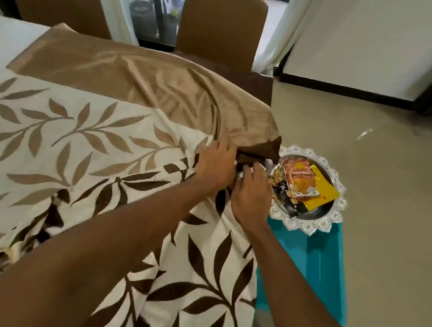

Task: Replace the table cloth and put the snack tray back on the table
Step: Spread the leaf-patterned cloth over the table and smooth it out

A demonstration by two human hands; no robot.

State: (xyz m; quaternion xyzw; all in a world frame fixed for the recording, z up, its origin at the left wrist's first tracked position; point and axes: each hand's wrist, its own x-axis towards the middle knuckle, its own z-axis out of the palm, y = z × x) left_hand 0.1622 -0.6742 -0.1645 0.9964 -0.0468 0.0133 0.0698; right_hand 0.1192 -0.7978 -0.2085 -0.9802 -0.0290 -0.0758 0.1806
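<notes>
Both hands meet at the near right corner of the table (263, 88). The left hand (217, 163) grips the bunched edge of the table cloth (94, 130), and the right hand (251, 193) pinches the dark fold of the same corner just beside it. The step looks like spreading and squaring the new cloth. The corner is gathered, wrinkles fan out from it, and it is not yet pulled down over the edge.

The cloth's long axis seems to run from this corner away to the left, its tan border band along the far side and ending at the hands.

Next, the corner likely needs drawing out flat and smoothing — only then the snack tray (338, 201). It sits on a teal stool (314, 257) just right of the table, packets (300, 182) piled in it.
</notes>
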